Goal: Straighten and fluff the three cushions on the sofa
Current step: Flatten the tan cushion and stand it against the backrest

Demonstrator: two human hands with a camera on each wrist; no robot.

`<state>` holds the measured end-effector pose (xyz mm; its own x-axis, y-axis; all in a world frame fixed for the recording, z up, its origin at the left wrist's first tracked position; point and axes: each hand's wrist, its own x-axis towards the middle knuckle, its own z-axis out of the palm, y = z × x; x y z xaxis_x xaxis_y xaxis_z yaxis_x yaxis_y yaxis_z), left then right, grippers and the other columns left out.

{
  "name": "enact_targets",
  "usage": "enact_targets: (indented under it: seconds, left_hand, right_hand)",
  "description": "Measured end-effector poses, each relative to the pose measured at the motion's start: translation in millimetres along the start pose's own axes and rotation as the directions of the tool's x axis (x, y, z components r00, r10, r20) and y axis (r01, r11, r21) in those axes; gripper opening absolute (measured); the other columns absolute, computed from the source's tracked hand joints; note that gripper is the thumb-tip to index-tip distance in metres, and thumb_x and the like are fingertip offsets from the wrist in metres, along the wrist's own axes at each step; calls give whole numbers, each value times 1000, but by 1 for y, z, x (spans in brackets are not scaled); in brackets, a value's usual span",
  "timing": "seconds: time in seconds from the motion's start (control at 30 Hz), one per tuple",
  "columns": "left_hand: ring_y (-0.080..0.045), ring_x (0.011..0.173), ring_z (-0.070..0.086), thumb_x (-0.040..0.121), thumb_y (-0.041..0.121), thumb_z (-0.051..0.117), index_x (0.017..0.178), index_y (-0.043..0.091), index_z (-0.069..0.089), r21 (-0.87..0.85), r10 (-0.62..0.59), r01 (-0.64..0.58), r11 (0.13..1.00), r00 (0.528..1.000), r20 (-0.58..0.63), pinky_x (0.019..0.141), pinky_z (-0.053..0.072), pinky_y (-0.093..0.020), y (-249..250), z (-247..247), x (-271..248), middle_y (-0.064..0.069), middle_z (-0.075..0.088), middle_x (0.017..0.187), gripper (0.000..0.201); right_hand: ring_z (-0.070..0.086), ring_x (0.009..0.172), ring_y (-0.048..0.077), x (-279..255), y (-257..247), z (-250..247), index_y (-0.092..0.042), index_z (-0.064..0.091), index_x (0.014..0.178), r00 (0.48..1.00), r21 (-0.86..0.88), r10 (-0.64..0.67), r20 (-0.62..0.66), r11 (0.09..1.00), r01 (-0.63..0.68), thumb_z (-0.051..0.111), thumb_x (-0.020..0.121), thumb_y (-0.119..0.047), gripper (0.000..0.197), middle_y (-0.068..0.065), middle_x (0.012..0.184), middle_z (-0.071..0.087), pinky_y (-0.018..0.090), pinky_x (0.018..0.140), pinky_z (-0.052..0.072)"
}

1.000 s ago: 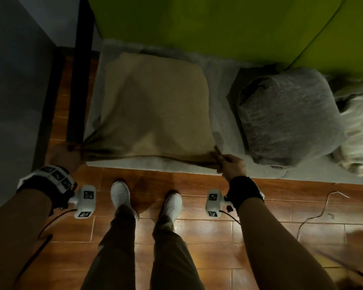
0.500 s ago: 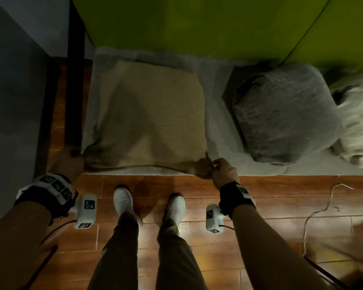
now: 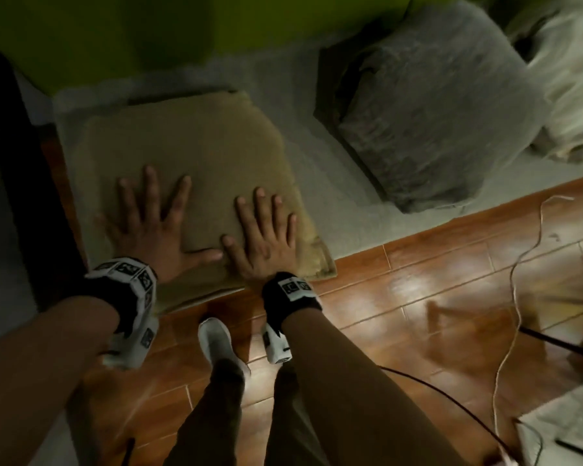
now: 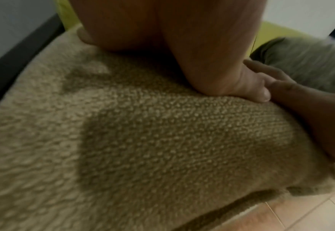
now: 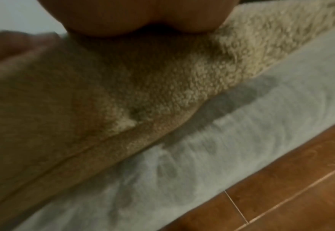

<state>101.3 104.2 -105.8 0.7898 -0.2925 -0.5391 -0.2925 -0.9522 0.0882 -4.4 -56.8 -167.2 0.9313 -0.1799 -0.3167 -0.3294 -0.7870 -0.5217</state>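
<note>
both hands flat, palms down on the tan cushion (image 3: 196,153), fingers straight and spread, nothing gripped. left hand (image 3: 152,227) sits on the near-left part, right hand (image 3: 266,233) on the near-right part, thumbs almost touching at the middle. forearms reach in from below, wrists near the cushion's front edge, each with a black-and-white wrist band. tan cushion lies flat at the left end of the grey sofa seat (image 3: 320,169), its near-right corner overhanging the seat edge above the wooden floor (image 3: 418,297). grey cushion (image 3: 435,105) sits further right, apart from the tan one. cream cushion (image 3: 572,95) is just beside it at the far right.
</note>
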Motion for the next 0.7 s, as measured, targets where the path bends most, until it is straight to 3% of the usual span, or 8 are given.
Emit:
enact_targets:
  seconds: [0.1,0.23,0.37,0.43,0.5,0.6,0.63,0.7]
  left_hand:
    - [-43,147,-25,41,103,35,138,53,-40,29,5,-7,1000,996,89,107,10,-80,-1,19,12,-2,-40,158,132]
    - [-42,144,-34,37,105,34,129,49,-51,66,-53,41,997,979,197,109,-1,-77,8,27,29,-3,-54,148,137]
    - [-43,140,-41,38,106,35,122,45,-58,114,-77,46,992,957,278,109,-7,-75,12,27,36,-4,-64,138,140]
    - [-42,139,-43,41,105,37,120,44,-59,121,-83,47,992,949,305,110,-9,-73,17,24,34,-3,-65,136,139]
    - [-41,139,-43,42,104,38,119,44,-60,117,-84,50,992,949,304,110,-11,-73,23,22,31,-2,-67,132,138]
    - [-40,140,-42,43,104,38,119,43,-60,119,-96,63,991,952,290,109,-11,-73,29,20,29,-4,-65,136,138]
    - [-40,140,-42,43,104,37,118,43,-60,120,-101,69,990,952,289,109,-11,-74,29,20,29,-5,-63,139,137]
    - [-40,140,-42,40,105,32,118,42,-61,124,-116,83,989,949,293,109,-10,-74,29,20,30,-7,-60,141,136]
  right_hand:
    - [-24,153,22,8,23,24,-49,-10,156,999,3,-20,-25,1000,20,25,98,-69,71,-16,163,-24,63,120,-15]
    - [-25,152,21,9,64,40,-50,-14,154,1000,-24,-16,-12,1000,15,23,93,-77,77,-14,162,-27,68,116,-15]
    - [-3,157,32,-2,111,53,-35,-10,158,999,-83,32,-3,996,-32,10,90,-82,85,4,166,-13,70,119,-2]
    - [-4,157,30,-7,119,46,-32,-13,158,999,-121,38,27,992,-34,9,94,-77,81,4,168,-9,71,119,-1]
    - [-18,155,22,-22,122,36,-31,-13,159,986,-99,165,38,982,-161,17,102,-62,72,-2,170,-13,69,118,-7]
    - [-25,153,20,-51,98,15,-26,-2,163,917,118,367,-155,929,-352,29,98,-44,74,-2,170,-15,65,120,-10]
    - [-21,155,20,-55,79,8,-26,1,163,910,190,336,-243,936,-295,32,99,-44,73,-2,169,-14,62,122,-11]
    - [-15,157,23,-44,39,7,-30,5,161,944,192,115,-310,980,-56,36,101,-48,70,-5,167,-13,61,122,-11]
